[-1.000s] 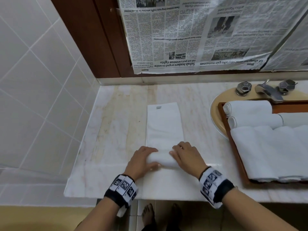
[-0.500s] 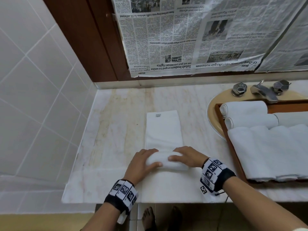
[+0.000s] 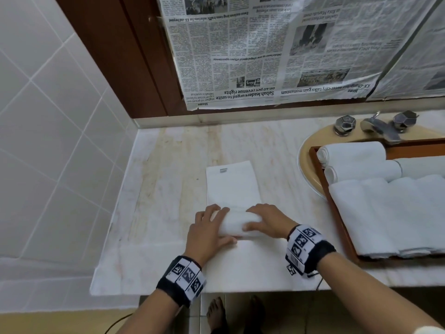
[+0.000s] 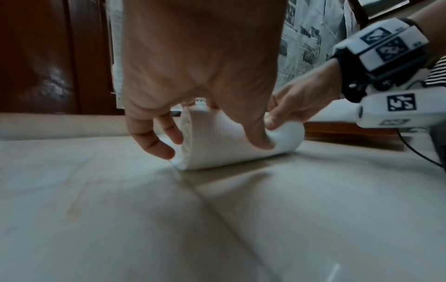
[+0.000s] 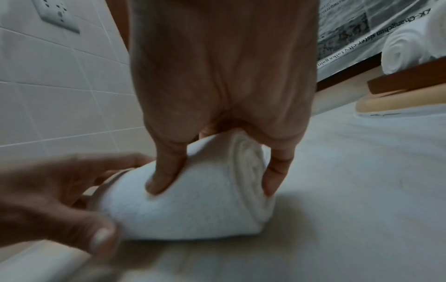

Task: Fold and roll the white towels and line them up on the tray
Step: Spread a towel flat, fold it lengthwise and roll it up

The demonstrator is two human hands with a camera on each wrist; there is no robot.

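Both hands, left hand (image 3: 209, 231) and right hand (image 3: 266, 221), curl round the half-rolled towel (image 3: 233, 189), frame centre; soft and light, best gripped at its ends.

The newspaper (image 3: 277, 51), hung upside down, reads "Sabah leaders urged to unite on 40 pct revenue rights".

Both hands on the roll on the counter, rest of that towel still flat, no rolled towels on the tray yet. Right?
Not quite: the tray already holds two rolled towels at its far end, as the head view shows. The rest stands: left hand and right hand grip the roll on the counter, its remainder flat.
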